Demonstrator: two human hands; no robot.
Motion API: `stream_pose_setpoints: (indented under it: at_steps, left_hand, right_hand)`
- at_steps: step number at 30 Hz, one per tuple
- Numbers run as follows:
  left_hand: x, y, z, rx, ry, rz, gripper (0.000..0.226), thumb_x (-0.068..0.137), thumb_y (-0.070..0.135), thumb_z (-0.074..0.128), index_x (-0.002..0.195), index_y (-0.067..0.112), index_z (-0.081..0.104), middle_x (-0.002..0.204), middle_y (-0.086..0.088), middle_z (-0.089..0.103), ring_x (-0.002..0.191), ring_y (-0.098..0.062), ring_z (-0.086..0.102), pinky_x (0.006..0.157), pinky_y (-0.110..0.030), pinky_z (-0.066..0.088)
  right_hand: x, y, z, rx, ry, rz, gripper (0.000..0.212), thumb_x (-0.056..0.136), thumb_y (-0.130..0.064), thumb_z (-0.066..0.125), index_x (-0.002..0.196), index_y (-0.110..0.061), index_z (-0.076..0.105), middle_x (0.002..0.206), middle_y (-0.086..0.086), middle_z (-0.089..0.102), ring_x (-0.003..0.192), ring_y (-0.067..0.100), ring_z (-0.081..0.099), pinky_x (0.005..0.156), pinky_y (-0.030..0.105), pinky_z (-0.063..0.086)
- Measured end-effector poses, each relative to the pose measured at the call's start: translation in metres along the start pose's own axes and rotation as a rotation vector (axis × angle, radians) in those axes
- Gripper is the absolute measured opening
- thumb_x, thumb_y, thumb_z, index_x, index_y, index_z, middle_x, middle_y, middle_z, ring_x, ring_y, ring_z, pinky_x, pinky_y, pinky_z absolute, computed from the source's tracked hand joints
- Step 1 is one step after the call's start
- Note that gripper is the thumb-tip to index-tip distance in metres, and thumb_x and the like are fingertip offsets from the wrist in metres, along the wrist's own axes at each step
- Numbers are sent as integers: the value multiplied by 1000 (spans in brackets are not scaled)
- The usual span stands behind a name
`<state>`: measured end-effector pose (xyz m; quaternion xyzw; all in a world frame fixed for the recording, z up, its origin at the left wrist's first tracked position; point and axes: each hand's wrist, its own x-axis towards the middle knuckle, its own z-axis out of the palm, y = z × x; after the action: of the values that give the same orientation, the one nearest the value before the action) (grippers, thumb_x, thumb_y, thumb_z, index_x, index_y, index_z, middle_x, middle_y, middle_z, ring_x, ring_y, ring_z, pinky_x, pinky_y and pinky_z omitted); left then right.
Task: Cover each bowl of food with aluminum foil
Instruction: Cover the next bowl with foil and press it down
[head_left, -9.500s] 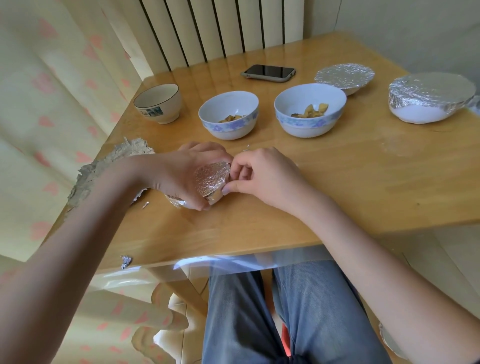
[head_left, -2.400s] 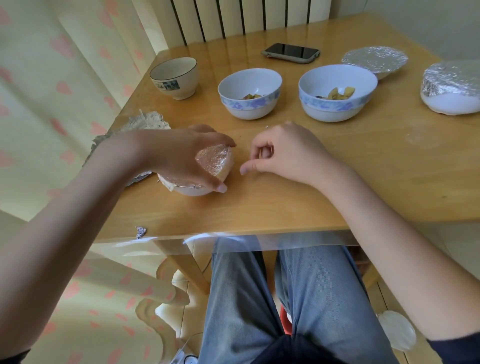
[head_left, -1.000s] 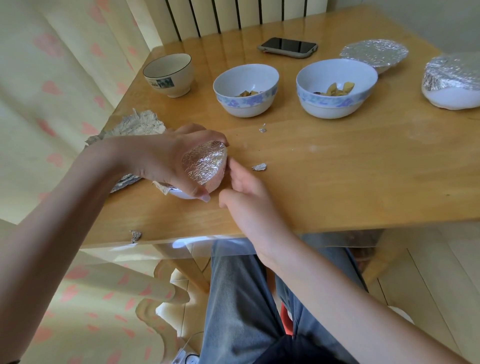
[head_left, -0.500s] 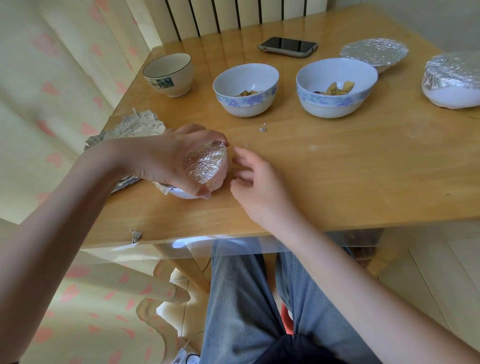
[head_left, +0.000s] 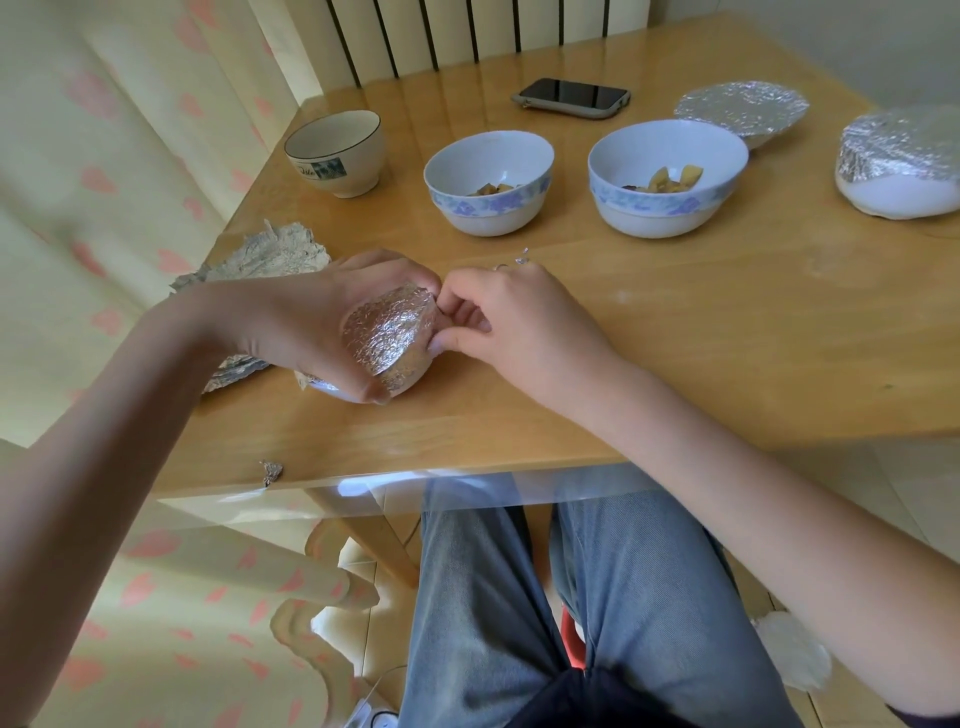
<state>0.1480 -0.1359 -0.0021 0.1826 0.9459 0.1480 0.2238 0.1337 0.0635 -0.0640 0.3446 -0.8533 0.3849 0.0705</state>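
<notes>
Head view: the left hand (head_left: 291, 322) grips a foil-covered bowl (head_left: 389, 343), tilted, on the table (head_left: 727, 353) at 9 o'clock. The right hand (head_left: 519, 322) has its fingers (head_left: 457, 317) curled, pinching the foil rim. Two open bowls (head_left: 488, 182) sit at 12 o'clock.

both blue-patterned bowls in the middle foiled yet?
No, the left blue-patterned bowl and the right blue-patterned bowl both stand open with food showing inside, no foil on either.
</notes>
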Motion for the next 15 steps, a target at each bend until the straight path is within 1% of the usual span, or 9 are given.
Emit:
stream_pose_setpoints:
  at_steps: [4,8,10,13,15]
  left_hand:
    - [1,1,1,4,-8,9,85,45,50,77,112,73,31,128,35,31,127,0,33,104,-31,32]
    - [2,1,-1,7,-21,11,85,46,49,78,115,71,33,129,34,31,127,4,33,105,-32,33]
    - [3,0,-2,16,-27,8,86,47,48,79,117,69,34,131,34,30,128,2,32,107,-35,33]
    - [4,1,-2,41,-47,14,89,48,47,81,120,70,34,133,33,28,131,-1,29,107,-34,32]
    - [5,3,-1,51,-56,21,92,47,47,81,122,70,33,132,34,27,131,0,27,104,-30,31]
  right_hand:
    - [8,5,-10,-41,-52,-57,21,78,-27,75,84,-9,66,76,3,65,69,19,53,67,42,48]
    - [16,11,-16,-59,-114,-121,20,78,-29,75,83,-11,68,72,-2,60,65,9,46,68,40,45]
    - [19,14,-17,-88,-128,-155,21,78,-31,74,83,-12,67,71,-3,58,64,8,43,64,40,43]
    - [20,18,-19,-191,-123,-224,28,75,-42,73,73,-19,57,70,-5,57,65,12,46,54,33,36]
    - [22,18,-24,-251,-115,-257,35,72,-49,73,67,-25,48,67,-8,55,64,13,46,52,31,31]
